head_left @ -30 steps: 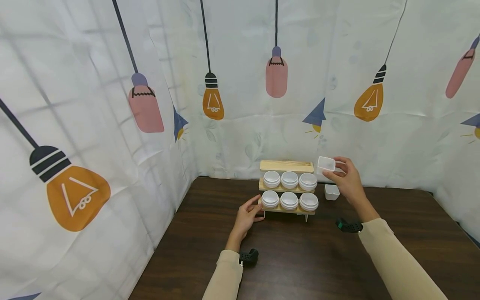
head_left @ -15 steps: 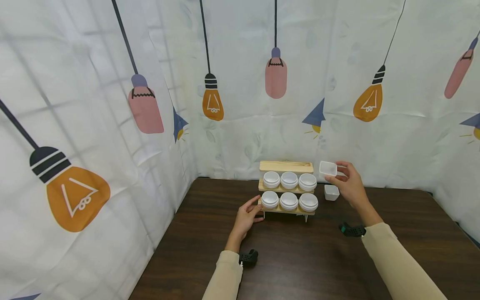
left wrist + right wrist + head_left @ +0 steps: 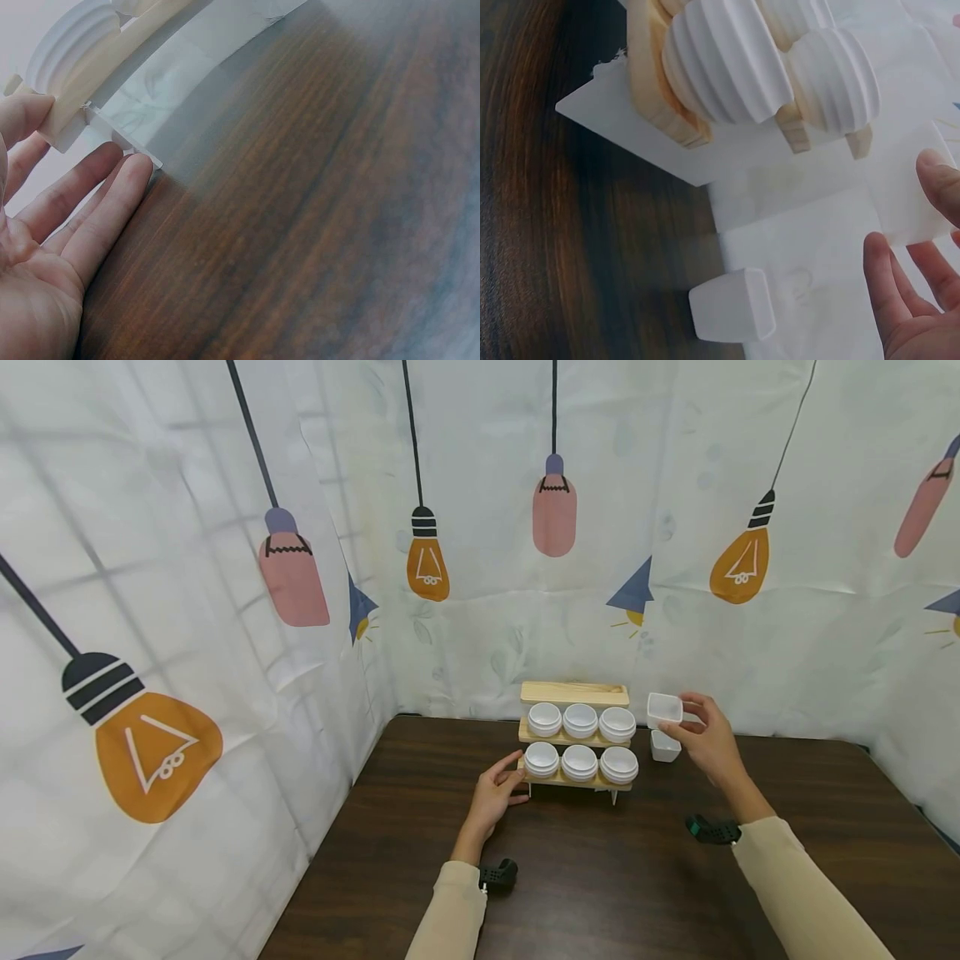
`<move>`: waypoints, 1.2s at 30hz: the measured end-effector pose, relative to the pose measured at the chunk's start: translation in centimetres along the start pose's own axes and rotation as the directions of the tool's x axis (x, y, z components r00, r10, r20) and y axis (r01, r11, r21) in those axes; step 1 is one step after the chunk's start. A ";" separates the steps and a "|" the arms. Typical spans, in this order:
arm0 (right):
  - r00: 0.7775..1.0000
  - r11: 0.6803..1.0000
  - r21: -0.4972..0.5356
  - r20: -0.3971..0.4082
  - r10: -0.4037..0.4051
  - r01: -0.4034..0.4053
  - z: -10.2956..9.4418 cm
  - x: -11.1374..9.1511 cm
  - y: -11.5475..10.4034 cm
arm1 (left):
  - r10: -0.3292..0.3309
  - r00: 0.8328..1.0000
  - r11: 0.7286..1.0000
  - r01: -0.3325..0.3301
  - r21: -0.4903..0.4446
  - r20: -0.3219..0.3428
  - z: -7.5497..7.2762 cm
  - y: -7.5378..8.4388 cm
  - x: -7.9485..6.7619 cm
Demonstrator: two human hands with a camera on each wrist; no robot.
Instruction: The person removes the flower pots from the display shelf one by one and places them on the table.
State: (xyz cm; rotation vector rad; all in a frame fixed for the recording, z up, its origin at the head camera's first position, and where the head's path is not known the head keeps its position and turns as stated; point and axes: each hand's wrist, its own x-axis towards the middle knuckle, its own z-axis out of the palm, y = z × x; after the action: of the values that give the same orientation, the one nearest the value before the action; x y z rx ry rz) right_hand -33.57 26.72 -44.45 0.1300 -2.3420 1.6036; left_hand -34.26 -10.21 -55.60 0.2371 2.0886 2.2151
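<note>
A three-tier stand with light wood shelves (image 3: 574, 694) and white side supports stands at the back of the table. White ribbed bowls (image 3: 619, 765) fill its lower two shelves, three on each. My left hand (image 3: 491, 793) holds the left end of the lowest shelf, the thumb on the wood (image 3: 71, 112) and the other fingers spread beside the support. To the right of the stand, my right hand (image 3: 711, 739) pinches a small white square cup (image 3: 664, 708) between thumb and fingers, raised with its mouth up. Below it, another white square cup (image 3: 665, 747) sits on the table.
The dark wood-grain table (image 3: 585, 877) meets a white curtain (image 3: 465, 652) printed with hanging lamps right behind the stand. A second curtain side runs along the table's left edge. Black camera straps (image 3: 498, 875) sit on both wrists.
My right hand has moved the square cup rightward and lower, away from the stand, until it overlaps the cup on the table in the head view. The left hand stays in place.
</note>
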 end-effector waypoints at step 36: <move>0.999 0.997 -0.071 -0.033 0.005 -0.007 -2.1 -1.7 3.9 | 0.001 1.000 1.000 -0.001 -0.006 -0.001 0.0 0.1 -0.1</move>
State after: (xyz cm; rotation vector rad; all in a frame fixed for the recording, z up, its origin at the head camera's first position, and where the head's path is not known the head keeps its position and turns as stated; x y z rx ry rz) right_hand -32.45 29.97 -47.71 0.0809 -2.3732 1.5119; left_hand -34.16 -10.20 -55.46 0.2375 2.0828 2.2216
